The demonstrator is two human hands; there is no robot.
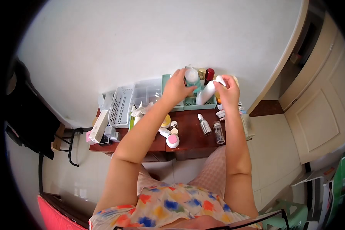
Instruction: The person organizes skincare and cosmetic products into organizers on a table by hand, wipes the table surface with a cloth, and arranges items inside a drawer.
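My left hand (177,87) is curled round a see-through teal bottle with a pale round top (192,76), at the back of the table. The fingers on its far side are partly hidden. In my right hand (230,92) is a white pump bottle (207,93), gripped near its pump head. It leans, with its lower end inside a green organizer tray (188,104). Just behind the tray stand a bottle with a gold cap (202,72) and a dark red bottle (209,74).
A white perforated basket (121,105) and a clear divided box (147,92) stand left against the wall. On the dark red table (189,134) lie a silver spray bottle (204,125), a clear bottle (219,132) and a pink-lidded jar (173,141). Boxes (99,126) crowd the left end.
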